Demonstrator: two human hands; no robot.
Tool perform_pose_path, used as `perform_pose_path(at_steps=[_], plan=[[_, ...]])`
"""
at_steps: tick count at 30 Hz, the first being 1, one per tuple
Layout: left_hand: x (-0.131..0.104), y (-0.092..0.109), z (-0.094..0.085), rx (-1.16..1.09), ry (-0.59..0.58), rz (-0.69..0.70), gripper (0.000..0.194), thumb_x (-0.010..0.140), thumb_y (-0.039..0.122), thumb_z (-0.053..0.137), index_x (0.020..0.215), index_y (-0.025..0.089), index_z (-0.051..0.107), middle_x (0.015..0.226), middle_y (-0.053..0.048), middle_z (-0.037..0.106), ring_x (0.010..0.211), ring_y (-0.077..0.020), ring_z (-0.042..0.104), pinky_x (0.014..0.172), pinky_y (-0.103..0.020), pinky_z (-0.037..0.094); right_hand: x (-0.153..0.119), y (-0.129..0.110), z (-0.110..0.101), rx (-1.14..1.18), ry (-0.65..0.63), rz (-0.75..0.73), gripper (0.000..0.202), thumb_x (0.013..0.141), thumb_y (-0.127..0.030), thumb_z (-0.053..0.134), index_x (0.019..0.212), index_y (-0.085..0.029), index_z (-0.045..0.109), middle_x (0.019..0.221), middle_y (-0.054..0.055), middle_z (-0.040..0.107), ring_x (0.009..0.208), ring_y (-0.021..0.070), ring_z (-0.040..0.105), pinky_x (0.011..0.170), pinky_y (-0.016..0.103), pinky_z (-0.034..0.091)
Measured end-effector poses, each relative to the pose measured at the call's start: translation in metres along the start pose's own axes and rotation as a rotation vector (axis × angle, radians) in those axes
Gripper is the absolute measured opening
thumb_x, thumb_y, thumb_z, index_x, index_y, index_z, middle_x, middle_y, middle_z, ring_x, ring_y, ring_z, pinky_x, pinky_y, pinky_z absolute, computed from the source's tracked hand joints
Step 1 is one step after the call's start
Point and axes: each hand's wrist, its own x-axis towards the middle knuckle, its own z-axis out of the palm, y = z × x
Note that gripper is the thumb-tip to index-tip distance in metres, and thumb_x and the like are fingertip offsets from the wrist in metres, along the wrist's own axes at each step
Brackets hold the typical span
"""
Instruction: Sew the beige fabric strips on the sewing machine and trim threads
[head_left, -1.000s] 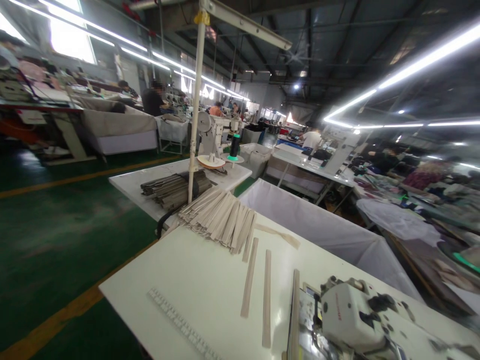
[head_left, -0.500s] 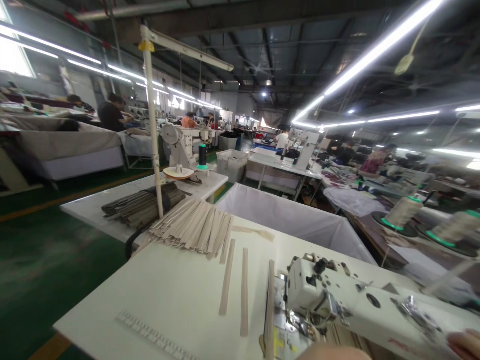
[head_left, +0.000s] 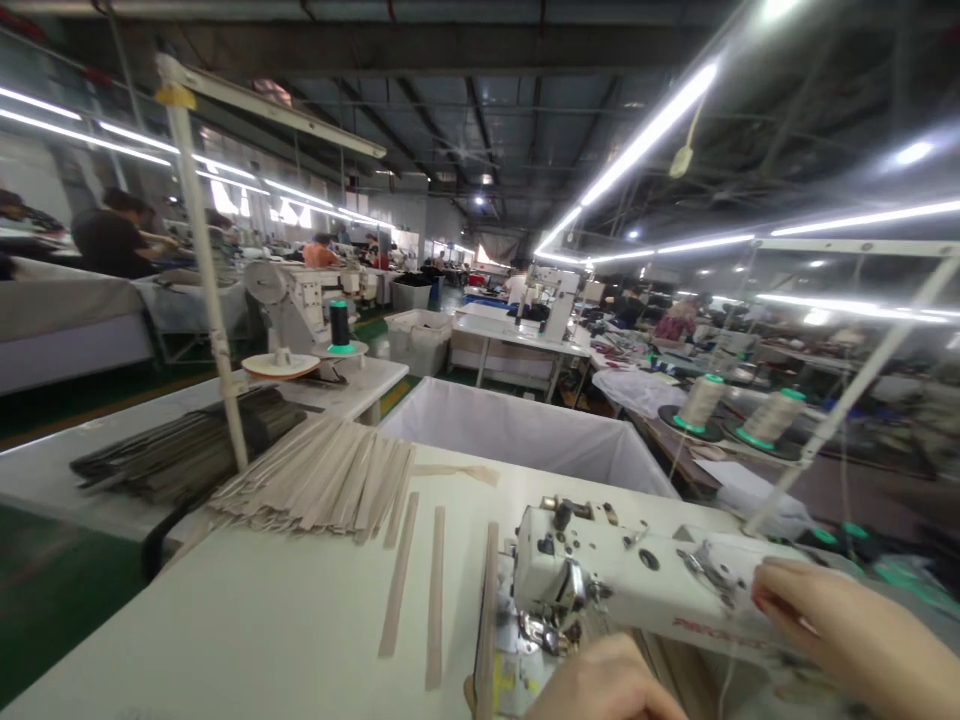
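A white sewing machine [head_left: 607, 570] stands on the right of the pale table. My right hand [head_left: 817, 610] is at the machine arm's top, beside its metal thread guides, with fingers curled and pressed together. Whatever they pinch is hidden. A thin thread [head_left: 726, 680] hangs below that hand. My left hand [head_left: 604, 680] is at the bottom edge, in front of the needle area; its back shows and its fingers are mostly hidden. A beige fabric strip [head_left: 489, 610] lies along the machine's left side. Two more strips, a longer strip [head_left: 399, 580] and a narrow strip [head_left: 436, 600], lie left of it.
A fanned bundle of beige strips [head_left: 322, 475] and a dark bundle [head_left: 172, 450] lie to the left, near a white pole [head_left: 202, 270]. Behind the table is a cloth-lined bin [head_left: 517, 415]. Thread cones [head_left: 699, 405] stand at right. Other people work farther back.
The view has swung to the right, so the scene sits farther left. Both my hands now show more fully, the right one at the top of the machine arm.
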Motion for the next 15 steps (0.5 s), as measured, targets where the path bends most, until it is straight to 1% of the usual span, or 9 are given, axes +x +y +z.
perform_pose_path(at_steps=[1,2,3,5,7,10,11,13,15], plan=[[0.002,0.002,0.002,0.068,-0.018,0.055,0.026,0.070,0.030,0.080,0.089,0.014,0.071,0.078,-0.001,0.051,0.067,-0.0125,0.055,0.065,-0.023,0.047,0.000,-0.010,-0.004,-0.041,-0.109,-0.082,0.019,0.075,-0.021,0.065,0.058,-0.029,0.062,0.061,0.000,0.068,0.054,0.0153,0.066,0.049,0.023,0.047],[0.003,0.005,0.004,0.138,-0.012,0.101,0.023,0.070,0.022,0.079,0.090,0.015,0.070,0.077,0.000,0.051,0.070,-0.0137,0.055,0.068,-0.024,0.047,0.004,-0.018,-0.006,-0.116,-0.151,-0.099,0.021,0.083,-0.020,0.057,0.063,-0.026,0.063,0.067,0.003,0.069,0.059,0.0176,0.067,0.053,0.026,0.048],[0.005,0.009,0.006,0.202,0.010,0.128,0.023,0.070,0.014,0.076,0.092,0.015,0.069,0.077,0.000,0.053,0.073,-0.0148,0.056,0.070,-0.025,0.046,0.010,-0.023,-0.008,-0.141,-0.159,-0.092,0.022,0.087,-0.018,0.052,0.070,-0.023,0.065,0.075,0.006,0.071,0.067,0.0196,0.069,0.061,0.029,0.049],[0.005,0.016,0.009,0.314,0.046,0.122,0.024,0.073,0.006,0.067,0.094,0.016,0.065,0.082,-0.002,0.055,0.079,-0.0162,0.057,0.074,-0.026,0.046,0.020,-0.025,-0.010,-0.182,-0.179,-0.048,0.021,0.088,-0.013,0.047,0.080,-0.018,0.067,0.086,0.011,0.071,0.081,0.0235,0.069,0.071,0.032,0.048],[0.005,0.019,0.007,0.400,0.032,0.090,0.021,0.078,0.003,0.058,0.094,0.017,0.061,0.086,-0.003,0.055,0.079,-0.0158,0.056,0.073,-0.026,0.046,0.023,-0.021,-0.012,-0.208,-0.228,-0.008,0.020,0.086,-0.010,0.050,0.080,-0.014,0.068,0.086,0.014,0.072,0.080,0.0238,0.069,0.072,0.031,0.046],[0.009,0.016,-0.001,0.494,-0.058,0.147,0.020,0.086,0.004,0.049,0.099,0.018,0.056,0.087,-0.003,0.053,0.078,-0.0160,0.056,0.070,-0.027,0.045,0.015,-0.022,-0.016,-0.196,-0.297,0.001,0.015,0.086,-0.013,0.057,0.077,-0.015,0.069,0.079,0.010,0.072,0.074,0.0205,0.068,0.070,0.028,0.044],[0.013,0.014,-0.002,0.529,-0.076,0.153,0.020,0.088,0.005,0.048,0.101,0.018,0.055,0.089,-0.003,0.053,0.080,-0.0168,0.056,0.072,-0.028,0.046,0.013,-0.024,-0.016,-0.185,-0.303,-0.005,0.014,0.088,-0.017,0.057,0.081,-0.016,0.069,0.082,0.009,0.072,0.077,0.0199,0.068,0.071,0.027,0.045],[0.022,0.011,-0.003,0.600,-0.085,0.150,0.019,0.092,0.007,0.046,0.102,0.020,0.055,0.094,-0.004,0.054,0.084,-0.0184,0.057,0.075,-0.031,0.047,0.013,-0.027,-0.016,-0.179,-0.287,0.003,0.017,0.094,-0.021,0.052,0.092,-0.016,0.068,0.094,0.009,0.072,0.089,0.0198,0.067,0.078,0.029,0.046],[0.029,0.009,-0.003,0.666,-0.089,0.149,0.019,0.094,0.008,0.046,0.105,0.021,0.054,0.098,-0.005,0.054,0.087,-0.0194,0.059,0.078,-0.033,0.048,0.013,-0.028,-0.015,-0.190,-0.286,0.034,0.017,0.096,-0.021,0.052,0.096,-0.014,0.067,0.097,0.008,0.070,0.091,0.0194,0.066,0.081,0.032,0.048]])
